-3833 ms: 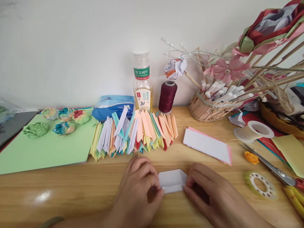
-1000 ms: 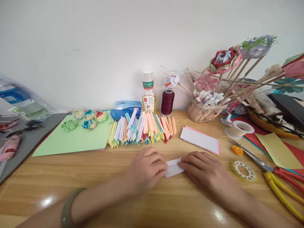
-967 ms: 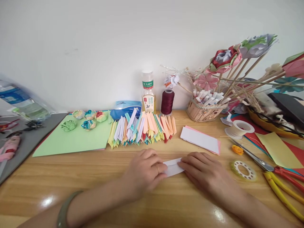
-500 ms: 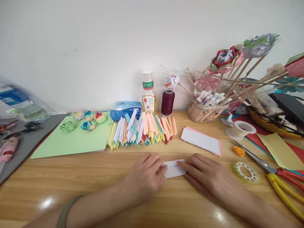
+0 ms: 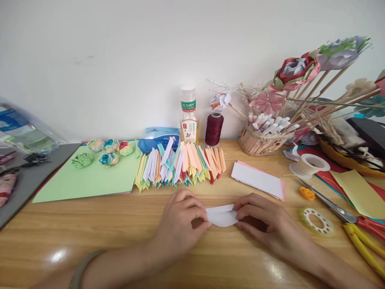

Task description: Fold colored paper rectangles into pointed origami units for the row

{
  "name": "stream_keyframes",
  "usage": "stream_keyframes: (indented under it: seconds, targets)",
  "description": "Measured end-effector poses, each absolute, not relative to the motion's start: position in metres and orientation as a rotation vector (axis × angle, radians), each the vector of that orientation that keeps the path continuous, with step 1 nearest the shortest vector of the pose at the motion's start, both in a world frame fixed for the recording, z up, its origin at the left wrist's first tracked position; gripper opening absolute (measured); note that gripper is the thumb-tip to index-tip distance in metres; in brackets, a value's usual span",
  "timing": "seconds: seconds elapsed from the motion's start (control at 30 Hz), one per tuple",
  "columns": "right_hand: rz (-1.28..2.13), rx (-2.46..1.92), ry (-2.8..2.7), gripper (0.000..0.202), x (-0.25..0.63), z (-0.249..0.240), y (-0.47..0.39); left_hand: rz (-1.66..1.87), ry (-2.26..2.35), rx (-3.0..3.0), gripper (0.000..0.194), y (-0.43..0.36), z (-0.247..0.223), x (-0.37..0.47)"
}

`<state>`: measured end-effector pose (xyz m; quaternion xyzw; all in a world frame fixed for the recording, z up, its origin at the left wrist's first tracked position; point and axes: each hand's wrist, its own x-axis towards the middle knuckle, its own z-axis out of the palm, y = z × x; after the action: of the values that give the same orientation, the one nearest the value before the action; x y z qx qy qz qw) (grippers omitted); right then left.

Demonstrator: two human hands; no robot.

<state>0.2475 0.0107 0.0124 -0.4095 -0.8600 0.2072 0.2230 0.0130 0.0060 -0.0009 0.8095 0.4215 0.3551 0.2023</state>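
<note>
A small white piece of folded paper (image 5: 221,217) is held between my two hands, its lower edge bowed toward me and a creased strip along its top. My left hand (image 5: 185,216) pinches the left end between thumb and fingers. At the right end, the thumb and fingertips of my right hand (image 5: 261,216) are closed on the paper. Just beyond, a stack of white and pink paper strips (image 5: 257,179) lies on the wooden table (image 5: 126,228). A long row of folded coloured paper pieces (image 5: 180,164) stands behind my left hand.
Left are green paper sheets (image 5: 87,184) bearing several paper flowers (image 5: 82,160). At the back stand a bottle (image 5: 189,114), a maroon thread spool (image 5: 214,129) and a basket (image 5: 261,140). Scissors (image 5: 339,210), a tape roll (image 5: 317,222) and yellow-handled pliers (image 5: 363,249) lie right.
The white paper lay flatter before; now its lower edge bows and its ends are pinched. My right fingers have shifted from its top onto the right end. The view has shifted slightly.
</note>
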Motion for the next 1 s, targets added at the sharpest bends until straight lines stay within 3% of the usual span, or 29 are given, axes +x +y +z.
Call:
stream_keyframes:
  seconds: [0.2, 0.47, 1.0]
  targets:
    - [0.671, -1.203, -2.350, 0.014, 0.247, 0.007, 0.013, 0.850, 1.304, 2.225, 0.016, -0.001, -0.002, 0.017]
    - [0.704, -1.261, -2.312, 0.012, 0.241, 0.011, 0.012, 0.838, 1.328, 2.215, 0.010, 0.001, -0.001, 0.019]
    - [0.522, -1.387, -2.309, 0.017, 0.227, 0.008, 0.013, 0.775, 1.313, 2.213, 0.013, 0.007, 0.002, 0.026]
